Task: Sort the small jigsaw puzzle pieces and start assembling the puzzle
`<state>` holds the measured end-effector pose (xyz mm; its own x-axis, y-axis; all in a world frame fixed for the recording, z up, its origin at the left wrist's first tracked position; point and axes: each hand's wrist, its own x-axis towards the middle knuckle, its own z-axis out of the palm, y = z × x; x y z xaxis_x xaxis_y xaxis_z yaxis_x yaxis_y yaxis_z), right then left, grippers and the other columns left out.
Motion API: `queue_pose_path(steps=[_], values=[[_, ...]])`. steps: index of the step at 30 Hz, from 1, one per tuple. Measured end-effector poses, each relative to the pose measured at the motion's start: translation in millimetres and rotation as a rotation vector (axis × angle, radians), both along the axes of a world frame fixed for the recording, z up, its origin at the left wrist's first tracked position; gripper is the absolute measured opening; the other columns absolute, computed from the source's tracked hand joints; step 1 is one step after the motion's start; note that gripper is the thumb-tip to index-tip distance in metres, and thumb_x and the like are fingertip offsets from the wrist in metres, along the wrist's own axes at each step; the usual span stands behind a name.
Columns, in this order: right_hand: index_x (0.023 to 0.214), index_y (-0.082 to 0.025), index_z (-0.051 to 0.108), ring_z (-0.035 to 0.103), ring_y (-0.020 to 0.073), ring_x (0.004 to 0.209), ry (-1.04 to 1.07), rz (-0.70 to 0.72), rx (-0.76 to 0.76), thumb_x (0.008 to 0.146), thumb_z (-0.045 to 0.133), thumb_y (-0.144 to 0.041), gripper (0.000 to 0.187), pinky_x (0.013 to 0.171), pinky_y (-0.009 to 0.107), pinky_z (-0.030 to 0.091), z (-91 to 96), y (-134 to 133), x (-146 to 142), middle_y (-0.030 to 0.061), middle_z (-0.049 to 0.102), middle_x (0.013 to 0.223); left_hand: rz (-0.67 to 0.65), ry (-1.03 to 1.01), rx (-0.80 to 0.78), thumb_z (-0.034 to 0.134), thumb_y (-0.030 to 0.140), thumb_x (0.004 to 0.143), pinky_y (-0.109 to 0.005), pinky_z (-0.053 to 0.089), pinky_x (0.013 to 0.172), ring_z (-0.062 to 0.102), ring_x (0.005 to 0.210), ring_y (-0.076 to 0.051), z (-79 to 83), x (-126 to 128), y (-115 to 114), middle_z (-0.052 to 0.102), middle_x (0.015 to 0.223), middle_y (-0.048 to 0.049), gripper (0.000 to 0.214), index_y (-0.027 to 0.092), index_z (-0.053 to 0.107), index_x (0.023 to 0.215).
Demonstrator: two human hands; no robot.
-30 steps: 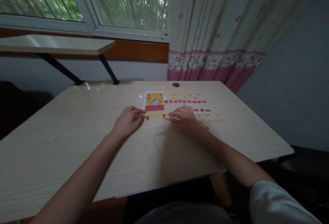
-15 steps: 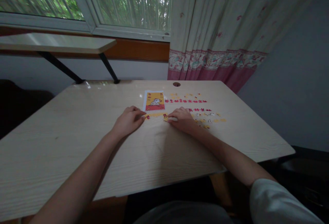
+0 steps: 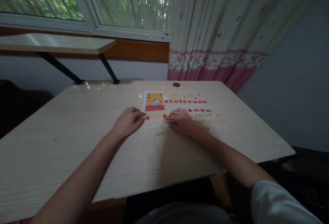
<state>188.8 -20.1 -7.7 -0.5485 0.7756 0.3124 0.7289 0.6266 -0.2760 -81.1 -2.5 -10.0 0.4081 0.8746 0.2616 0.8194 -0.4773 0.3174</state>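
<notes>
A narrow strip of joined yellow jigsaw pieces (image 3: pixel 155 115) lies on the table, with a red mark near each end. My left hand (image 3: pixel 131 121) closes its thumb and index finger on the strip's left end. At the opposite end, my right hand (image 3: pixel 182 121) pinches a small yellow puzzle piece (image 3: pixel 165 121) just below the red mark; my fingers hide part of it. Directly behind the strip lies the reference picture (image 3: pixel 155 101), a white animal on yellow and red. Whether the pinched piece is fully joined to the strip, I cannot tell.
Right of the picture run a row of red puzzle pieces (image 3: pixel 189 101) and scattered yellow ones. More red pieces (image 3: pixel 199 110) and yellow-white pieces (image 3: pixel 211 115) lie beyond my right hand. A raised shelf (image 3: pixel 56 43) stands at the back left; a round cable hole (image 3: pixel 176 85) is near the back edge.
My right fingertips have shifted very slightly left and down at the strip's right end. My left hand stays in place.
</notes>
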Motion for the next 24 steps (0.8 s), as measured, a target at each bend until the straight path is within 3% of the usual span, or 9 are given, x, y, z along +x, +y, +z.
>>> queue_pose_path(steps=[10,16,24], values=[[0.094,-0.022,0.07,0.05,0.0191,0.09,-0.032,0.01,-0.01,0.087,0.054,-0.027,0.018,0.077,0.033,0.03,3.0,3,0,0.0055,0.068,0.095,0.009,-0.018,-0.013,0.049,0.039,0.083,-0.039,0.044,0.084,0.053,0.092,-0.025,1.7,2,-1,0.059,0.095,-0.009,0.034,0.02,0.07,0.103],[0.095,-0.022,0.069,0.052,0.0176,0.091,0.071,-0.037,0.005,0.089,0.05,-0.029,0.021,0.08,0.032,0.032,-6.4,10,4,0.0033,0.068,0.098,-0.011,0.026,0.036,0.047,0.037,0.085,-0.039,0.045,0.083,0.053,0.093,-0.024,2.4,-2,0,0.06,0.096,-0.0089,0.032,0.021,0.069,0.103],[0.1,-0.024,0.07,0.05,0.0193,0.092,-0.005,-0.119,0.007,0.086,0.056,-0.034,0.022,0.081,0.034,0.032,-2.9,6,0,0.004,0.067,0.099,-0.057,0.034,0.037,0.048,0.036,0.084,-0.039,0.045,0.081,0.052,0.089,-0.025,5.4,-4,1,0.059,0.093,-0.01,0.032,0.02,0.072,0.097]])
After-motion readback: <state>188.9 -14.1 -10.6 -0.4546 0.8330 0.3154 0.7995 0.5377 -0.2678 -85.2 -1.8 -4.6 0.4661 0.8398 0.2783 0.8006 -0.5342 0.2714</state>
